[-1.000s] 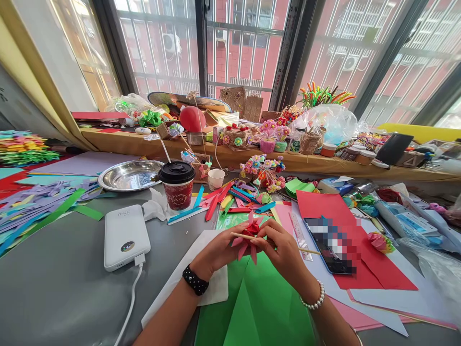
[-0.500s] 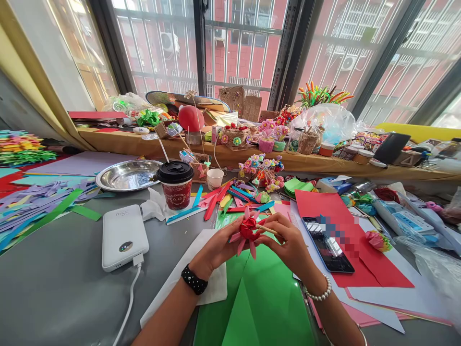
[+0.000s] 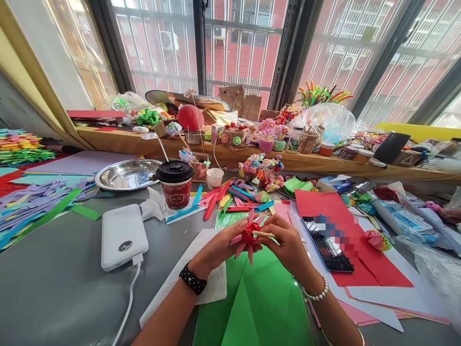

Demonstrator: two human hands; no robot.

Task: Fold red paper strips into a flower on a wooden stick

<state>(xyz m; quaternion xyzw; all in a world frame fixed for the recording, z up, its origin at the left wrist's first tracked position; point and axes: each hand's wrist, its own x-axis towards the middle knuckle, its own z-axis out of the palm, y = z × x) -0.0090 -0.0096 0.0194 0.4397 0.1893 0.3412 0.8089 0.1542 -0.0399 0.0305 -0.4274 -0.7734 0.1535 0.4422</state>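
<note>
My left hand (image 3: 225, 245) is closed around a paper flower (image 3: 248, 234), red in the middle with pink pointed petals spreading outward. Between the fingertips of my right hand (image 3: 286, 242) is a thin pale wooden stick (image 3: 264, 234), its tip touching the flower's red centre. Both hands are raised over a green paper sheet (image 3: 268, 298) lying on the table. A folded white sheet (image 3: 216, 288) lies beneath my left wrist.
To the left are a white power bank (image 3: 124, 238) with its cable, a lidded cup (image 3: 175, 185) and a steel plate (image 3: 124, 175). Paper strips (image 3: 216, 199) lie beyond my hands. A phone (image 3: 327, 245) rests on red paper (image 3: 382, 269) at right.
The flower has turned a little in my left hand, and its lower petals now point further down. The stick has shifted and its tip now meets the flower's centre.
</note>
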